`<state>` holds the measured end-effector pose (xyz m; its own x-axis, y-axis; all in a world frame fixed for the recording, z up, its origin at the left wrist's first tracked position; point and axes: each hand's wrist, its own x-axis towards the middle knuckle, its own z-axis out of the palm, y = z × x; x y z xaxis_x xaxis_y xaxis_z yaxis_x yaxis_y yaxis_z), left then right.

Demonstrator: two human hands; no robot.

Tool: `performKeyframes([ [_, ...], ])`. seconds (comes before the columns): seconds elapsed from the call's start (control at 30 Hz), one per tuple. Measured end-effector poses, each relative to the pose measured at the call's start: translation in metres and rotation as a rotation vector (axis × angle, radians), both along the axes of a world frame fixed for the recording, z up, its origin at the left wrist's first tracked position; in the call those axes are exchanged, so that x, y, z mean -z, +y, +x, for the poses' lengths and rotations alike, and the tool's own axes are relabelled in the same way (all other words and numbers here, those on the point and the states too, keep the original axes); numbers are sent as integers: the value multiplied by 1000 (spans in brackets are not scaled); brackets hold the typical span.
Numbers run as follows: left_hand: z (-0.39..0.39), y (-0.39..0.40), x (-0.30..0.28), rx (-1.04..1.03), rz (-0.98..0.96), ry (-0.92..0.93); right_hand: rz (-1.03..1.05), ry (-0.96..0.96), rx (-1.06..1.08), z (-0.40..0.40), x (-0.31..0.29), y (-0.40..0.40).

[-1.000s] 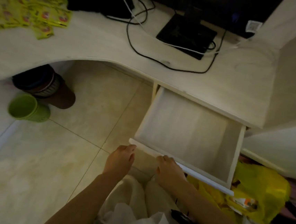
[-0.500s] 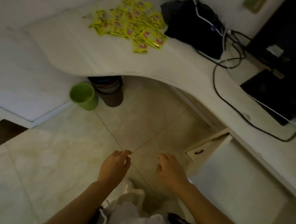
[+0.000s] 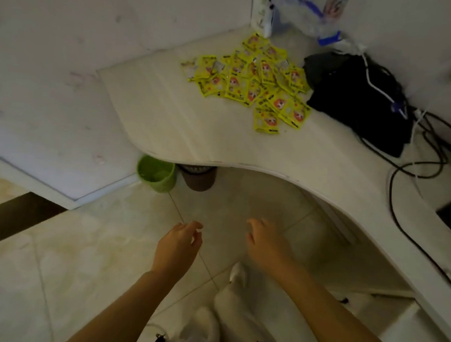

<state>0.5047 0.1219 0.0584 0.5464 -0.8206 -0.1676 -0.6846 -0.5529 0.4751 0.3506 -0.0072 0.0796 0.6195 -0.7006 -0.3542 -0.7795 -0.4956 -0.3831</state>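
Since a second ago both hands have let go of the front edge of the drawer (image 3: 401, 334), which now shows at the lower right under the desk (image 3: 195, 129), well apart from them. The left hand (image 3: 177, 244) and right hand (image 3: 265, 242) hover side by side over the tiled floor (image 3: 85, 267), fingers loosely curled and holding nothing. Yellow sachets (image 3: 257, 83) lie heaped on the desk, and a green cup (image 3: 156, 174) stands on the floor below its edge.

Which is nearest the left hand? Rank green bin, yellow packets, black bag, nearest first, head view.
From the left hand:
1. Green bin, on the floor just ahead.
2. Yellow packets, on the desk beyond.
3. Black bag, on the desk, farther right.
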Motion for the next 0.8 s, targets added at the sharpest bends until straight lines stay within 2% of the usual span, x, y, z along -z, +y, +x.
performKeyframes([
  [0.27,54,-117,-6,-45,-59,-6,-90,-53,-17,60,-10,-114],
  [0.47,89,-200,-9,-63,-74,42,-55,-51,-21,98,-20,-200],
  [0.8,149,-306,-6,-96,-38,116,18,-51,149,136,-11,-294],
])
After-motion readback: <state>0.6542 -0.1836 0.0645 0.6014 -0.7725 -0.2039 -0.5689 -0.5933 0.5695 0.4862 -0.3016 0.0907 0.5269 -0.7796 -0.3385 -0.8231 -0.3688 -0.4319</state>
